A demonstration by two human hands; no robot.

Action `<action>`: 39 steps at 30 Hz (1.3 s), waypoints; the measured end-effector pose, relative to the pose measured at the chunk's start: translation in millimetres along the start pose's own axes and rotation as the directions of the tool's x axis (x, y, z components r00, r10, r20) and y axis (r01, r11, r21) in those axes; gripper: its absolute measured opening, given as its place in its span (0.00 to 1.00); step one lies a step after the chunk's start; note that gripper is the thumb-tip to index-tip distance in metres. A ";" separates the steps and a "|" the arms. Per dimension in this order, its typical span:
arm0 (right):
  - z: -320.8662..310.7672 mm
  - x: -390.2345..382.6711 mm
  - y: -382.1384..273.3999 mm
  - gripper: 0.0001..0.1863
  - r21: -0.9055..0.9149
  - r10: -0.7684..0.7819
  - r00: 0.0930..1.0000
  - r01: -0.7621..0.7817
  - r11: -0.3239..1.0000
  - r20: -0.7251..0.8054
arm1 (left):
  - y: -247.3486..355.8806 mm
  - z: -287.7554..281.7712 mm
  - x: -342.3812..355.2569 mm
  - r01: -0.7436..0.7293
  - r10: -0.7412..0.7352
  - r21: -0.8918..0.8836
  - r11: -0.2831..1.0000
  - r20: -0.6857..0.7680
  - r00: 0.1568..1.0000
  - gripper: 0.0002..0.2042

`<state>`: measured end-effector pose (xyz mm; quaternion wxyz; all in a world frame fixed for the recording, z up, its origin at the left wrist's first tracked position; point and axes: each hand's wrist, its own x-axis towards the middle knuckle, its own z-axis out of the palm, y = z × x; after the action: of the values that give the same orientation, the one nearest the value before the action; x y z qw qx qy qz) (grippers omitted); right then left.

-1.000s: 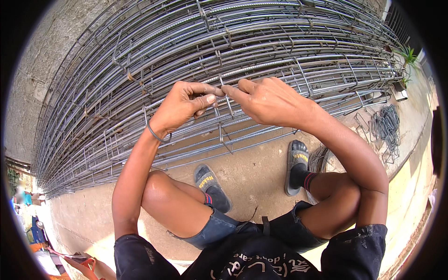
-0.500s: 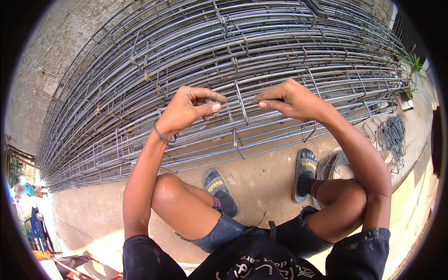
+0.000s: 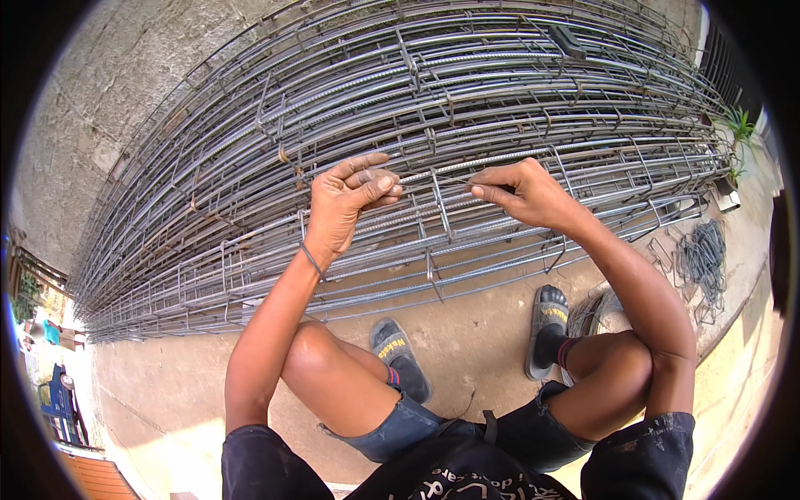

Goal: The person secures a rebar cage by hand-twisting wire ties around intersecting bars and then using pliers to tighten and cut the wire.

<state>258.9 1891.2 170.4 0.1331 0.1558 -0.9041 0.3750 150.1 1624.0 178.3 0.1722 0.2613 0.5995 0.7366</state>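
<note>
A thin tie wire runs level between my two hands, in front of a big stack of steel rebar cages. My left hand is closed, its thumb and fingers pinching near the wire's left end. From the other side, my right hand pinches the wire between thumb and forefinger. Both hands hover over the near edge of the stack, close to an upright square stirrup on the nearest cage. Around my left wrist sits a dark loop.
My sandalled feet rest on the concrete floor before the stack. Bundled bent wire and a coil of wire lie at right. A dark block-like object sits atop the bars. A potted plant stands far right.
My hands have drawn slightly farther apart, with the wire between them. The left hand has turned more upright and my right hand is a little lower. The whole view has shifted slightly.
</note>
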 end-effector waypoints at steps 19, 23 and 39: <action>43.7 15.2 -18.4 0.15 0.304 0.135 0.991 -0.132 0.943 0.011 | -11.2 20.7 10.8 -0.054 0.052 -0.036 0.998 -0.038 0.998 0.20; 46.3 13.4 -11.8 0.16 0.246 0.025 0.999 -0.016 0.969 -0.033 | -12.7 18.1 11.1 -0.079 0.098 0.143 0.986 -0.131 0.986 0.20; 96.4 2.4 -55.7 0.12 0.770 -0.018 0.979 -0.146 0.620 0.201 | -3.2 -25.6 28.3 -0.073 0.002 -0.316 0.946 -0.220 0.976 0.11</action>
<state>266.0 1784.0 140.8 -0.0476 0.2004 -0.6647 0.7182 112.0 1620.4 176.5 0.1321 0.1594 0.4810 0.8519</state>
